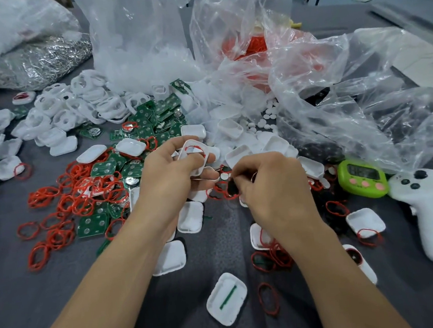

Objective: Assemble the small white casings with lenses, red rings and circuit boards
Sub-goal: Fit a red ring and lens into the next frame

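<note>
A: Which step is in hand here?

B: Fitting out a single casing, I judge. The left hand point(169, 175) has its grip closed round a small white casing point(193, 156). It is held tilted above the counter point(26, 295) with its open side towards the camera, and a red ring point(196, 147) already lies inside.

A: And the other hand?

B: The right hand point(271, 185) is just beside it, its grip a narrow fingertip pinch on a small dark piece point(231, 187). The piece is too blurred to tell whether it is a lens or something else.

A: So the ring is in and another part is due?

B: That is my reading. The next move calls for bringing the pinched piece to the casing's open side and seating it without knocking the ring loose, while the left grip steadies the casing.

A: And the board?

B: In neither hand. The green circuit boards point(152, 119) lie heaped on the counter beyond the left hand. Loose red rings point(77, 190) lie to its left, and spare casings point(171, 258) are scattered about.
</note>
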`<state>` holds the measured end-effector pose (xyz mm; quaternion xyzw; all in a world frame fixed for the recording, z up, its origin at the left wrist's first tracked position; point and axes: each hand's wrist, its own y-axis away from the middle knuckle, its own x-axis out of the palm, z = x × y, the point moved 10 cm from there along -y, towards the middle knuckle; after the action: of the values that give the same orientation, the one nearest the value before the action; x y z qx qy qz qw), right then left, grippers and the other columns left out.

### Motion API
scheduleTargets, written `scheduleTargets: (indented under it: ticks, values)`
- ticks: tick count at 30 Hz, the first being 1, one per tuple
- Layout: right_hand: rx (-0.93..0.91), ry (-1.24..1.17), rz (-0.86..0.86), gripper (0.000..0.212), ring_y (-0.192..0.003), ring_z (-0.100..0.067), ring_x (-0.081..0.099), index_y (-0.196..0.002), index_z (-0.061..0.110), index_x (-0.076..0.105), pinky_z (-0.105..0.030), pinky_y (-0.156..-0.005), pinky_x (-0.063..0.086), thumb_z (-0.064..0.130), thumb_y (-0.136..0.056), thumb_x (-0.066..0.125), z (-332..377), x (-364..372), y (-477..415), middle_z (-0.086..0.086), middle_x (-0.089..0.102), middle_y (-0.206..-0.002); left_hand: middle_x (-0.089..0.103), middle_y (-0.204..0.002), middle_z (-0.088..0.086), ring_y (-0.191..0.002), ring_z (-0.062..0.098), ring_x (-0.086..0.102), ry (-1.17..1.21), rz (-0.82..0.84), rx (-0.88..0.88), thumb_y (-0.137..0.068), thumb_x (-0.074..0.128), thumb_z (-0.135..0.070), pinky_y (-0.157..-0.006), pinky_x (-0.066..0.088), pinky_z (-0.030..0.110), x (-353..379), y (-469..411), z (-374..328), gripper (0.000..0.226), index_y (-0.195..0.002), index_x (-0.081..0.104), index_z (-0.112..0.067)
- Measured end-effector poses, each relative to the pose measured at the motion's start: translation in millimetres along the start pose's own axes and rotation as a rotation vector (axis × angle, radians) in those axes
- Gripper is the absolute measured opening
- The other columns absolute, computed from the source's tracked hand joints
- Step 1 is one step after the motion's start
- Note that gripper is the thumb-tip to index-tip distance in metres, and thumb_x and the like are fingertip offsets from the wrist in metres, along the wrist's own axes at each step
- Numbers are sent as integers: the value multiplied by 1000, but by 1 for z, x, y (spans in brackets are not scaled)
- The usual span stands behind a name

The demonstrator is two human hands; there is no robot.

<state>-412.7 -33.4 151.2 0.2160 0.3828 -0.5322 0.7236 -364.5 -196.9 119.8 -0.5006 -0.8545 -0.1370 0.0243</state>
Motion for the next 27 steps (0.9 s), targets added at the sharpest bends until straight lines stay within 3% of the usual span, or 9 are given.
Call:
scheduleTargets:
  ticks: [2, 4, 8, 12, 14, 16, 20, 24, 27]
  values:
    - [42, -77, 48, 24, -73, -15, 72, -88, 28, 82, -28, -73, 58, 9, -90, 67, -8, 2, -2, 5, 75, -78, 77, -80, 5, -58, 19, 70, -2, 1, 6, -94, 54, 9, -50, 55, 23, 0, 1, -1, 29, -108, 66, -12]
    - [45, -131, 82, 27, -65, 3, 66, -91, 30, 83, -8, -61, 47, 8, -89, 68, -10, 3, -2, 16, 70, -72, 77, -79, 5, -58, 19, 70, -1, 1, 11, -94, 54, 9, -51, 55, 23, -1, 1, -2, 29, -107, 66, -13]
    - [19, -116, 102, 17, -62, 19, 54, -90, 33, 83, 1, -58, 37, 18, -85, 76, -8, 7, -2, 26, 56, -62, 77, -79, 4, -61, 17, 71, 5, -7, 17, -92, 53, 12, -51, 55, 23, 0, 2, -3, 32, -104, 67, -14]
    - [-7, 14, 102, 15, -68, 9, 60, -86, 36, 80, -2, -59, 39, 27, -76, 86, -4, 12, 1, 22, 66, -72, 77, -88, 4, -80, 18, 77, 15, -15, 6, -90, 52, 16, -59, 60, 27, -1, 2, -2, 33, -103, 68, -9]
    - [-41, 80, 80, 15, -69, -3, 61, -87, 36, 80, -15, -66, 47, 28, -76, 86, 1, 11, 2, 16, 72, -80, 78, -93, 6, -91, 25, 78, 27, -6, -13, -90, 53, 17, -71, 65, 36, 0, 2, 1, 34, -105, 67, -10]
    - [-76, 94, 67, 13, -67, -7, 60, -86, 34, 80, -16, -64, 46, 26, -77, 84, 6, 10, 3, 13, 73, -77, 78, -100, 12, -94, 27, 77, 34, 0, -22, -91, 54, 16, -78, 65, 39, 0, 2, 2, 32, -106, 66, -10]
    - [-62, -169, 49, 22, -54, 1, 59, -73, 30, 78, -7, -52, 39, 9, -75, 81, 4, 2, 2, 21, 64, -58, 76, -95, 9, -85, 22, 78, 46, 6, -20, -90, 53, 17, -65, 64, 34, 2, 3, 1, 33, -101, 65, -12]
    - [-40, -359, -7, 31, -60, 0, 68, -75, 31, 80, -10, -58, 47, 1, -77, 77, -1, -11, -1, 17, 73, -65, 72, -85, 13, -66, 17, 72, -6, 48, 3, -86, 50, 21, -47, 54, 25, 7, 6, -2, 37, -99, 65, -10]
    - [-3, -491, -77, 32, -60, -2, 70, -73, 28, 79, -10, -56, 48, -3, -79, 74, -6, -17, -3, 15, 74, -66, 63, -74, 9, -66, 23, 61, -162, 129, 86, -79, 65, 10, -59, 56, 31, 17, 10, -6, 31, -94, 72, -16]
